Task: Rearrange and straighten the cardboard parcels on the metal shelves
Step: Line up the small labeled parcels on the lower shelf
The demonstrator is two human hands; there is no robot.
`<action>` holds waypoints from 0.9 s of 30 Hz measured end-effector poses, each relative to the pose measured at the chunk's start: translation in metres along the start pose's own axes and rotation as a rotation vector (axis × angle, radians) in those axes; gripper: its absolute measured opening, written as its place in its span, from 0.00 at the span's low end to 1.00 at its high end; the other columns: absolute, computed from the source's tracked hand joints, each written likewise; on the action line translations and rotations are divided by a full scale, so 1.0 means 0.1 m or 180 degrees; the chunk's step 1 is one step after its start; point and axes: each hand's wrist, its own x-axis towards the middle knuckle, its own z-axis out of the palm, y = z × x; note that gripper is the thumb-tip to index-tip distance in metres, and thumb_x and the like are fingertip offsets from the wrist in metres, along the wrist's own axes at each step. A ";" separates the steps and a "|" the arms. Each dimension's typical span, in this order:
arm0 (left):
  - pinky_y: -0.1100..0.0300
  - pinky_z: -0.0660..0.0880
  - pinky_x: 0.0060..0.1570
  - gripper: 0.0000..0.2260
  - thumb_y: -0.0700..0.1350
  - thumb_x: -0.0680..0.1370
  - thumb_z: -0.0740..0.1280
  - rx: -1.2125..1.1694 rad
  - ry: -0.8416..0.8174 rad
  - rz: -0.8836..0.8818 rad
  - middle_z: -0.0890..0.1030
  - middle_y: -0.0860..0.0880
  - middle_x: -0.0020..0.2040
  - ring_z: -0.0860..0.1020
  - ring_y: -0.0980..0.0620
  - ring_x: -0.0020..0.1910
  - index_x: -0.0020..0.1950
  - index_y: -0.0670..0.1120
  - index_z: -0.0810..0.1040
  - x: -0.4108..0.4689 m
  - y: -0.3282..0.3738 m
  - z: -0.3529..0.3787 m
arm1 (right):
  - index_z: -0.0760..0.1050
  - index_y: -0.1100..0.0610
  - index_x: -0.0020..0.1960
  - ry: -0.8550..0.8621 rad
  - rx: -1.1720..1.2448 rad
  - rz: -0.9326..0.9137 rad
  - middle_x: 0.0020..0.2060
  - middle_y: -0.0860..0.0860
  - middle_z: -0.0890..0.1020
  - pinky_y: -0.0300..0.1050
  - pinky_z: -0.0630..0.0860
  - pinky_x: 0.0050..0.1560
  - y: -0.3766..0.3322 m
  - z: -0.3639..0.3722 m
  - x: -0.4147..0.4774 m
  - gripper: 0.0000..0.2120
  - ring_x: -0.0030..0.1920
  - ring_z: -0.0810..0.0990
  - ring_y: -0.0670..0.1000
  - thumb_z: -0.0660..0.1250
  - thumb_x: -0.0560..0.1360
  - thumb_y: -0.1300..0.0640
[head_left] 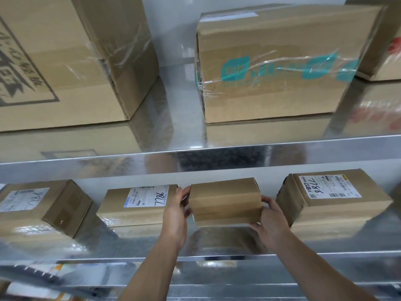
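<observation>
Parcel count: three upper shelf (184, 127), four lower shelf (138, 246); left hand (176, 216), right hand (271, 222) grasp unlabelled parcel (225, 200).

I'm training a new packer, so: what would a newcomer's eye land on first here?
First, the small plain box in the middle of the lower shelf, held between the left-hand grip and right-hand grip. Next, the big box with teal print on the upper shelf, under shiny clear tape. Then the handwritten 7786 on the labelled parcel at lower right.
</observation>
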 end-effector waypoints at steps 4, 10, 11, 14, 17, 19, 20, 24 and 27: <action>0.40 0.60 0.76 0.18 0.57 0.85 0.56 0.0237 -0.0058 -0.0021 0.83 0.53 0.63 0.75 0.50 0.69 0.63 0.52 0.82 0.01 0.00 -0.04 | 0.75 0.52 0.53 0.0023 -0.0202 -0.0101 0.59 0.55 0.75 0.57 0.76 0.53 0.03 -0.02 0.07 0.16 0.59 0.74 0.57 0.51 0.87 0.64; 0.37 0.64 0.73 0.19 0.58 0.84 0.56 0.0069 -0.0148 -0.0059 0.83 0.52 0.62 0.76 0.48 0.68 0.64 0.53 0.82 -0.01 0.00 -0.01 | 0.76 0.54 0.53 0.0040 -0.0298 -0.0207 0.55 0.56 0.77 0.52 0.77 0.48 0.02 -0.05 0.13 0.16 0.53 0.76 0.54 0.51 0.86 0.67; 0.36 0.65 0.72 0.18 0.58 0.84 0.56 0.0032 -0.0146 -0.0047 0.84 0.52 0.62 0.76 0.47 0.68 0.64 0.53 0.82 -0.01 0.00 -0.01 | 0.76 0.54 0.53 0.0054 -0.0337 -0.0188 0.56 0.56 0.77 0.54 0.78 0.51 0.03 -0.06 0.15 0.16 0.54 0.76 0.55 0.51 0.86 0.67; 0.38 0.66 0.72 0.17 0.56 0.85 0.58 -0.0089 -0.0092 -0.0031 0.83 0.51 0.64 0.76 0.47 0.69 0.63 0.53 0.84 0.01 0.01 -0.02 | 0.77 0.52 0.54 0.0085 -0.0530 -0.0143 0.57 0.55 0.78 0.59 0.76 0.64 0.04 -0.05 0.15 0.15 0.59 0.77 0.56 0.53 0.87 0.63; 0.48 0.77 0.59 0.15 0.50 0.85 0.59 -0.0033 -0.0019 0.0052 0.82 0.47 0.64 0.78 0.47 0.63 0.63 0.52 0.84 0.05 0.00 -0.03 | 0.79 0.53 0.56 0.0127 -0.0764 -0.0275 0.55 0.54 0.81 0.55 0.76 0.65 0.03 -0.04 0.13 0.15 0.59 0.78 0.55 0.54 0.86 0.64; 0.54 0.76 0.42 0.14 0.44 0.86 0.58 0.0028 0.0013 0.0091 0.84 0.45 0.60 0.80 0.47 0.53 0.64 0.50 0.82 0.07 -0.02 -0.02 | 0.80 0.52 0.54 0.0135 -0.0898 -0.0319 0.52 0.52 0.82 0.56 0.76 0.66 0.01 -0.03 0.13 0.17 0.57 0.79 0.54 0.54 0.86 0.64; 0.53 0.77 0.44 0.14 0.41 0.86 0.58 0.0021 0.0027 0.0096 0.84 0.45 0.58 0.81 0.46 0.51 0.63 0.49 0.82 0.07 -0.03 -0.02 | 0.80 0.53 0.54 0.0122 -0.0938 -0.0330 0.51 0.52 0.82 0.57 0.76 0.67 0.01 -0.02 0.14 0.17 0.56 0.79 0.54 0.54 0.86 0.64; 0.46 0.77 0.61 0.14 0.37 0.85 0.60 0.0065 0.0110 0.0124 0.85 0.44 0.58 0.82 0.43 0.57 0.60 0.49 0.82 0.09 -0.07 0.01 | 0.79 0.53 0.55 0.0029 -0.1004 -0.0321 0.51 0.52 0.81 0.56 0.76 0.67 -0.03 -0.01 0.11 0.16 0.55 0.78 0.52 0.54 0.86 0.65; 0.54 0.78 0.51 0.12 0.37 0.85 0.59 0.0000 0.0102 0.0084 0.86 0.44 0.51 0.83 0.47 0.48 0.62 0.45 0.81 0.09 -0.08 0.02 | 0.78 0.54 0.55 0.0019 -0.0998 -0.0306 0.51 0.52 0.80 0.56 0.75 0.68 -0.04 -0.01 0.11 0.15 0.55 0.78 0.52 0.53 0.86 0.65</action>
